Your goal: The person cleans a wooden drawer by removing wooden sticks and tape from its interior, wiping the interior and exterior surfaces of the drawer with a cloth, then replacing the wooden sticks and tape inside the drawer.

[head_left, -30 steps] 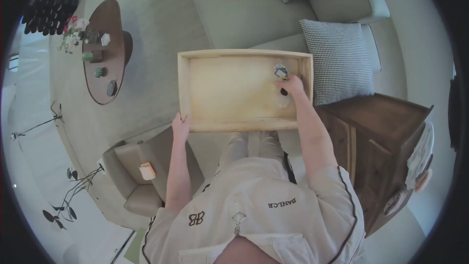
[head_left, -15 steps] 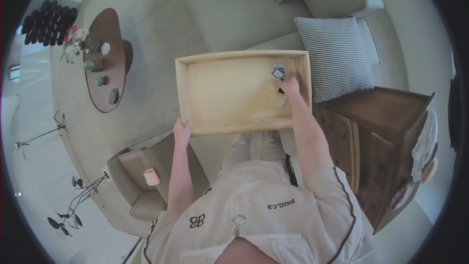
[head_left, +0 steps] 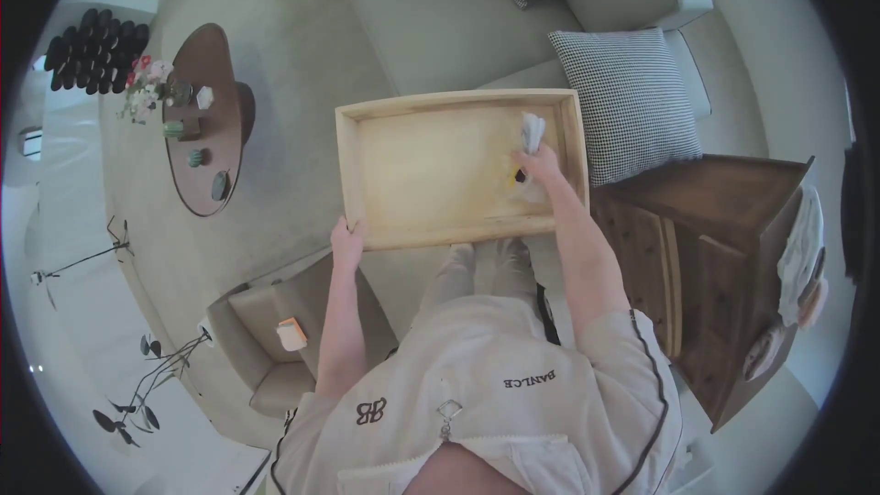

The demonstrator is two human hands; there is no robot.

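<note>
While the left hand clamps the near left corner of the wooden tray, we read the right hand as mid-wipe: its fingers are closed on a white cloth that sticks out past the fingertips, pressed to the tray floor at the far right, just inside the right wall. The tray sits straight ahead of the person, above the knees, with the sofa beyond it and the checked cushion just off its right rim. Our call on the next move: it needs the left grip held firm so the tray doesn't skate or tip under the wiping pressure, and the cloth kept flat against the wood. Unclear bits: a small dark spot at the right fingertips could be a mark, an object or shadow, we can't tell. A yellowish patch beside it is equally vague. What holds the tray up is hidden under it. The wooden cabinet on the right is warped by the lens edge, and the things hanging on its side are unreadable.
</note>
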